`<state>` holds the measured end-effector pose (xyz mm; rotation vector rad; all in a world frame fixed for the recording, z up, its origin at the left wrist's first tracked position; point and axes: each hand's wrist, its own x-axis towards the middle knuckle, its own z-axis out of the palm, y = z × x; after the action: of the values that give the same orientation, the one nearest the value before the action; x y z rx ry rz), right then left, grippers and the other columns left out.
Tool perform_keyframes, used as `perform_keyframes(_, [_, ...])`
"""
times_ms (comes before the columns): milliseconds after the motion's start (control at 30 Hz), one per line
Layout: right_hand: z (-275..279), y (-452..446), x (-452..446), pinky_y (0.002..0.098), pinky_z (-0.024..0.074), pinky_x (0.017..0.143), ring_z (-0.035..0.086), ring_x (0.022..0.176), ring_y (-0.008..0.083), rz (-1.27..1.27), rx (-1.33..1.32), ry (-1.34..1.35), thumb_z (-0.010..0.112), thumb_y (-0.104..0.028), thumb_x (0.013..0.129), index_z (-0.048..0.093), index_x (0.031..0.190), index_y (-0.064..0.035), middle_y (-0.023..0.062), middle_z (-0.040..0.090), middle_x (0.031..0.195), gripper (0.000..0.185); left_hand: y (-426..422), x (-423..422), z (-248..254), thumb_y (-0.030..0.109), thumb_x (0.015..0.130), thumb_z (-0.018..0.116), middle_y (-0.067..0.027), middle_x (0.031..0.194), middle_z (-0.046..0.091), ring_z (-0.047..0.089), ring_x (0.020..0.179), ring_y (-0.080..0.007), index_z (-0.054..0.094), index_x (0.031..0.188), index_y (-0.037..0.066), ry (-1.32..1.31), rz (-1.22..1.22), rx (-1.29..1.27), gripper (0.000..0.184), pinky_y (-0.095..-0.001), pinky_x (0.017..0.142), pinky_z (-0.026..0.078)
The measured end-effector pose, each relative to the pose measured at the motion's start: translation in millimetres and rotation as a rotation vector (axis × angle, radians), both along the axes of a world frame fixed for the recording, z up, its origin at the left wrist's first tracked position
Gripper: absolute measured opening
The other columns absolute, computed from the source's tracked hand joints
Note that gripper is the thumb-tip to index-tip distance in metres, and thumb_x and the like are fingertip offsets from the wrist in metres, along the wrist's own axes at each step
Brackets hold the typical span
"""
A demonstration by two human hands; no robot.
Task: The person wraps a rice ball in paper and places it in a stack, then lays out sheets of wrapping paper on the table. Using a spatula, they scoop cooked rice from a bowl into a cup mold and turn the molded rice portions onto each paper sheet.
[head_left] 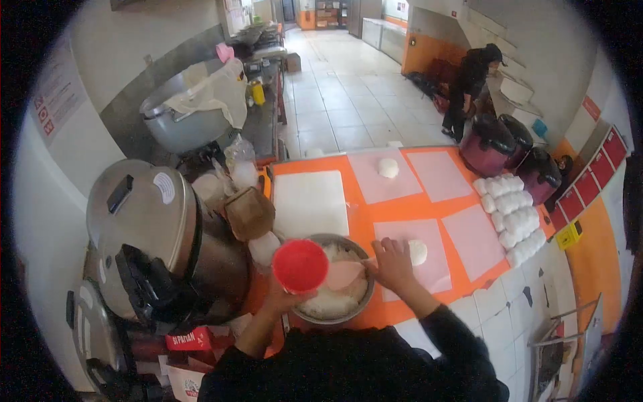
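Note:
My left hand (295,299) is closed around a red bowl (300,265) and holds it over the left side of a metal basin (367,309). White rice (328,305) lies in the basin. My right hand (394,265) grips the handle of a pale pink rice paddle (345,275), whose blade is over the rice. Just right of that hand, a rounded white rice mound (417,252) sits on a paper sheet (435,275). Farther back, another rice mound (388,167) rests on its own sheet.
Several wrapped white bundles (516,221) are lined up at the right end of the orange table (365,221). A stack of white paper (309,201) lies at its left. A large lidded cooker (140,234) stands left. Beyond the table, a person in black (467,84) stands by dark red pots (487,144).

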<state>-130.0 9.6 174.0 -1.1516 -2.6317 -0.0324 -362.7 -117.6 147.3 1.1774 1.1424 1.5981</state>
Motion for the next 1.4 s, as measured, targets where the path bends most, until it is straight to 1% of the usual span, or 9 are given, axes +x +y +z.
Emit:
perform_keyframes(100, [-7, -6, -7, 0.0435, 0.0474, 0.068, 0.059, 0.076, 0.029, 0.101, -0.25, -0.249, 0.054, -0.031, 0.081, 0.049, 0.096, -0.0075, 0.0105, 0.058, 0.084, 0.029, -10, -1, 4, 0.016, 0.049, 0.086, -0.0098, 0.123, 0.045, 0.046, 0.113, -0.0211, 0.031, 0.127, 0.005, 0.062, 0.085, 0.013, 0.096, -0.0371, 0.095, 0.039])
perform_keyframes(200, [4, -11, 3, 0.0414, 0.0484, 0.055, 0.061, 0.063, 0.0284, 0.277, -0.224, -0.166, 0.052, -0.031, 0.083, 0.051, 0.094, -0.009, 0.0097, 0.06, 0.075, 0.024, -11, -2, 6, 0.016, 0.049, 0.085, -0.0106, 0.122, 0.045, 0.046, 0.113, -0.0212, 0.033, 0.125, 0.005, 0.139, 0.164, -0.043, 0.093, -0.0368, 0.095, 0.039])
perform_keyframes(400, [65, -40, 0, 0.0414, 0.0486, 0.054, 0.062, 0.066, 0.0286, 0.275, -0.383, -0.509, 0.05, -0.031, 0.084, 0.054, 0.088, -0.0075, 0.0113, 0.062, 0.071, 0.024, 9, -1, -44, 0.019, 0.05, 0.085, -0.0129, 0.12, 0.045, 0.045, 0.112, -0.0253, 0.033, 0.125, 0.006, 0.395, 0.492, 0.069, 0.092, -0.0386, 0.094, 0.039])
perform_keyframes(667, [-24, -52, -22, 0.0464, 0.0473, 0.06, 0.061, 0.069, 0.0345, 0.326, -0.54, -0.247, 0.048, -0.04, 0.084, 0.054, 0.087, -0.0087, 0.0153, 0.062, 0.076, 0.032, 12, 2, -59, 0.022, 0.052, 0.083, -0.0151, 0.119, 0.043, 0.045, 0.112, -0.0287, 0.03, 0.125, 0.005, 0.221, 0.505, 0.22, 0.092, -0.0413, 0.094, 0.037])
perform_keyframes(733, [-43, -52, -26, 0.0459, 0.0445, 0.058, 0.059, 0.068, 0.0343, 0.348, -0.52, -0.113, 0.05, -0.043, 0.083, 0.055, 0.086, -0.0123, 0.0133, 0.061, 0.074, 0.032, 9, 1, -59, 0.021, 0.053, 0.083, -0.0155, 0.12, 0.041, 0.045, 0.112, -0.0281, 0.028, 0.124, 0.004, 0.388, 0.513, 0.14, 0.091, -0.0406, 0.093, 0.038])
perform_keyframes(1067, [-47, -4, -6, 0.0419, 0.0468, 0.057, 0.06, 0.065, 0.0317, 0.415, -0.527, 0.059, 0.058, -0.044, 0.077, 0.06, 0.087, -0.0133, 0.011, 0.061, 0.073, 0.032, 12, -26, -11, 0.023, 0.057, 0.082, -0.0146, 0.118, 0.041, 0.043, 0.113, -0.0264, 0.027, 0.124, 0.004, 0.087, 0.387, 0.133, 0.088, -0.0409, 0.094, 0.037])
perform_keyframes(1167, [-1, 24, -1, 0.0422, 0.0464, 0.059, 0.061, 0.067, 0.0293, 0.474, -0.409, -0.062, 0.055, -0.044, 0.079, 0.057, 0.094, -0.0135, 0.0083, 0.062, 0.078, 0.034, 4, -44, 19, 0.021, 0.057, 0.08, -0.0154, 0.119, 0.041, 0.043, 0.112, -0.0296, 0.031, 0.122, 0.003, 0.506, 0.391, 0.088, 0.084, -0.0423, 0.092, 0.038])
perform_keyframes(1233, [33, 32, -10, 0.0402, 0.046, 0.058, 0.061, 0.067, 0.0268, 0.467, -0.289, -0.192, 0.056, -0.041, 0.078, 0.057, 0.094, -0.0134, 0.0066, 0.062, 0.078, 0.032, 0, -45, 33, 0.018, 0.055, 0.077, -0.0164, 0.118, 0.042, 0.044, 0.108, -0.0355, 0.034, 0.121, 0.002, 0.993, 0.203, -0.164, 0.08, -0.0437, 0.091, 0.038])
perform_keyframes(1400, [35, 5, -25, 0.0315, 0.0418, 0.06, 0.06, 0.075, 0.0172, 0.627, 0.334, -0.344, 0.053, -0.024, 0.077, 0.055, 0.085, -0.0126, 0.0025, 0.062, 0.083, 0.014, 4, -7, 54, 0.014, 0.056, 0.073, -0.0169, 0.115, 0.044, 0.046, 0.101, -0.0357, 0.039, 0.117, 0.002, 1.361, 0.148, -0.257, 0.071, -0.0434, 0.086, 0.041])
